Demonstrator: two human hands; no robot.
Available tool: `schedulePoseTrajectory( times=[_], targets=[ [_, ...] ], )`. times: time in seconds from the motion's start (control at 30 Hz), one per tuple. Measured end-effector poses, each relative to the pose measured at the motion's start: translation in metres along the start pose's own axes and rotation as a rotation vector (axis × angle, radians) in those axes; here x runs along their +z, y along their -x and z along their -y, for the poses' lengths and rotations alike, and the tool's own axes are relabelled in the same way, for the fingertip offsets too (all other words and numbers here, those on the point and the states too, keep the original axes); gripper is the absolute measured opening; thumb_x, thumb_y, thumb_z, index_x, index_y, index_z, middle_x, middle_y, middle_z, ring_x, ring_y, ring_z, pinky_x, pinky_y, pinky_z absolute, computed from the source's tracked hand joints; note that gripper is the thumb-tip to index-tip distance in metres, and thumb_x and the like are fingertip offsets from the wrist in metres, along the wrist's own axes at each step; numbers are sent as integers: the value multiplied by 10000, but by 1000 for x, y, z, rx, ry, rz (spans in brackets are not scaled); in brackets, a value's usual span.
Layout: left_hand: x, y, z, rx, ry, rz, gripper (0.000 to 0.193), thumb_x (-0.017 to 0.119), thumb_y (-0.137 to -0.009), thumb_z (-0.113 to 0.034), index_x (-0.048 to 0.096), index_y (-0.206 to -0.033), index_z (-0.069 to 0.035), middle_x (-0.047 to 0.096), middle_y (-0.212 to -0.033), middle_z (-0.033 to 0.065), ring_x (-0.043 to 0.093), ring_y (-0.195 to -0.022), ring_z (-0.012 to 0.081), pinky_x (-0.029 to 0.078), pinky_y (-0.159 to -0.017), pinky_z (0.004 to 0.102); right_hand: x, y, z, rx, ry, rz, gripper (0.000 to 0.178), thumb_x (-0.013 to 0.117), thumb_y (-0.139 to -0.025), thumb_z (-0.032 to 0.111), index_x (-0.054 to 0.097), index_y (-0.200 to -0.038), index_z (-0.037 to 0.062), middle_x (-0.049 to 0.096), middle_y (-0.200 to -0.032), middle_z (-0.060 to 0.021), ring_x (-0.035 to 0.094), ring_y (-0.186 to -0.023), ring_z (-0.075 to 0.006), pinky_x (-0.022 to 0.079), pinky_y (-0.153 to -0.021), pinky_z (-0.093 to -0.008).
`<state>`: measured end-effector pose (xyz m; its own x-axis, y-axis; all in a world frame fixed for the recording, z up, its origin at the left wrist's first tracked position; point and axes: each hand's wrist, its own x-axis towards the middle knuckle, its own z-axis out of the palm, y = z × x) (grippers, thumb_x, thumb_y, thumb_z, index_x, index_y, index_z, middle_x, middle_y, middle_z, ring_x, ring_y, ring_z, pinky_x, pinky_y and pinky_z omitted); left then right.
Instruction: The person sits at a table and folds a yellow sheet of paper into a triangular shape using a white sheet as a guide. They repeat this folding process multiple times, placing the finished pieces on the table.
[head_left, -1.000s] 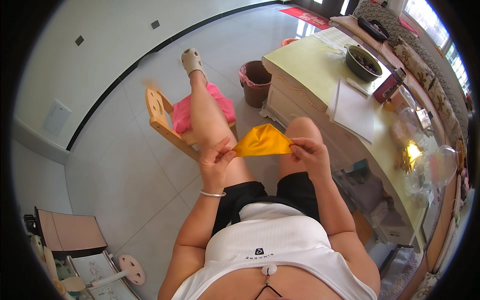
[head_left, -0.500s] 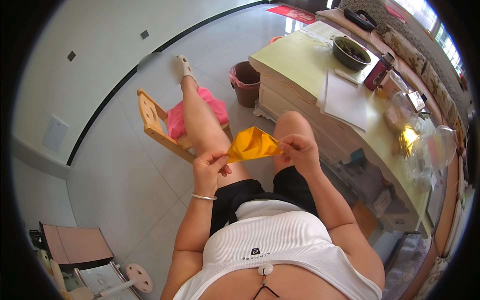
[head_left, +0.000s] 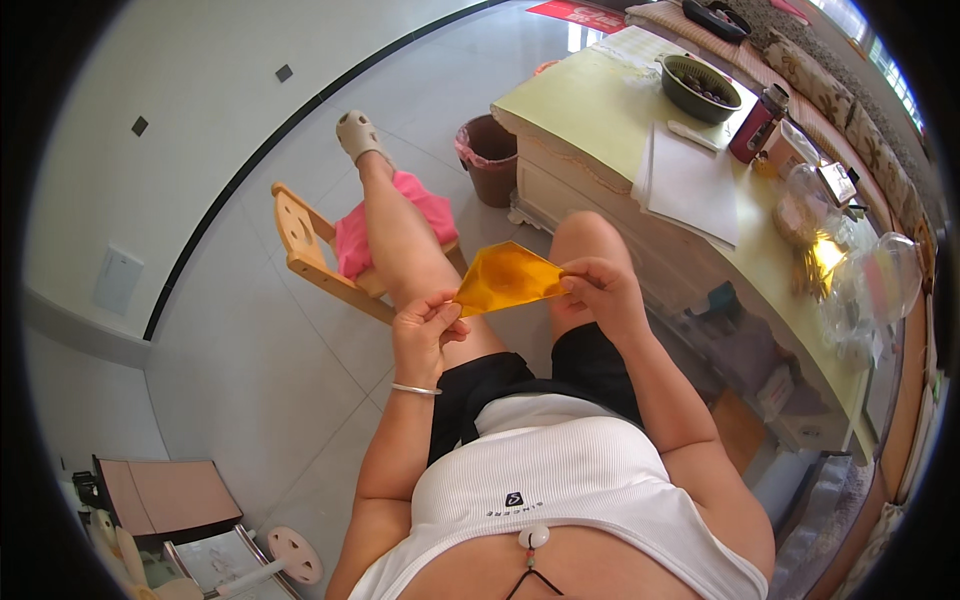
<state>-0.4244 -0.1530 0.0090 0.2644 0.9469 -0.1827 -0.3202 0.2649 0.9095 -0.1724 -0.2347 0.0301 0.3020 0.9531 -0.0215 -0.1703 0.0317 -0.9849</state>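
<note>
A shiny gold foil sheet [head_left: 508, 277], folded to a pointed shape, is stretched between my two hands above my thighs. My left hand [head_left: 427, 325] pinches its left corner between thumb and fingers; a silver bangle circles that wrist. At the opposite corner my right hand [head_left: 603, 290] grips the foil in the same way, thumb against fingertips. The foil's peak points away from me, and its surface looks fairly flat and taut.
To the right stands a pale yellow table [head_left: 575, 105] bearing white paper sheets [head_left: 692, 190], a green basket [head_left: 702, 92], a dark red thermos [head_left: 759, 125] and clear plastic packaging [head_left: 870, 290]. A brown bin [head_left: 492, 165] stands beside it. My leg rests on a wooden chair [head_left: 300, 225] with pink cloth [head_left: 425, 205].
The foil has gone from puffed and creased to flatter and tauter. My hands have shifted slightly, both still pinching its corners. My outstretched foot has turned a little.
</note>
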Motion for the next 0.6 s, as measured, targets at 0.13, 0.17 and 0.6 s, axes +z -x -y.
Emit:
schedulePoseTrajectory(
  times=[0.13, 0.17, 0.6],
  targets=[
    [-5, -2, 13, 65, -58, 57, 104, 683, -906, -2, 693, -1008, 11, 714, -794, 97, 696, -601, 171, 585, -556, 266, -6, 4, 2, 70, 45, 22, 91, 604, -971, 16, 654, -1032, -29, 693, -886, -66, 705, -667, -144, 560, -576, -224],
    [-6, -3, 16, 60, -48, 56, 109, 683, -905, -1, 694, -1013, 14, 718, -805, 104, 700, -605, 174, 587, -558, 267, -7, 4, 7, 87, 48, 22, 93, 603, -971, 14, 655, -1034, -30, 693, -886, -67, 706, -667, -144, 560, -580, -222],
    [14, -16, 28, -42, -139, 149, 111, 691, -900, 4, 694, -1010, 22, 727, -847, 110, 715, -671, 183, 599, -623, 279, -37, -2, 9, 72, 43, -37, 74, 628, -956, 1, 687, -954, -43, 682, -786, -44, 652, -604, -81, 536, -540, -205]
  ],
)
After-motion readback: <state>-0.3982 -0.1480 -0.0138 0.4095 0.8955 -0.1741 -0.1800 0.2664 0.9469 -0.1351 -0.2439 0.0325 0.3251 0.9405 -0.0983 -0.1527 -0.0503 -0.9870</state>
